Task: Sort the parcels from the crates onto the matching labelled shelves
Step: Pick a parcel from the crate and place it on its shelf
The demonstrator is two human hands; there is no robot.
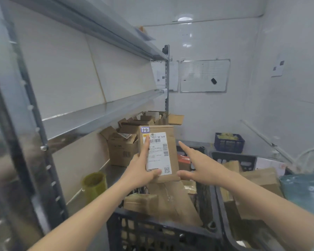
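— Where's the parcel?

— The brown parcel (158,153) is upright in front of me, above the near black crate (152,230), its white shipping label (157,153) facing me and a small sticker (145,130) reading "1-2" at its top left corner.

— How are your hands?

— My left hand (140,169) is clamped on its lower left side, forefinger up across the label, thumb along the bottom. My right hand (194,164) is spread, thumb touching the bottom right corner, forefinger pointing clear of it.

— Around it?

— More brown parcels (170,200) fill the crate. The metal shelves (91,113) stand on my left, cardboard boxes (123,144) piled on the lowest one.
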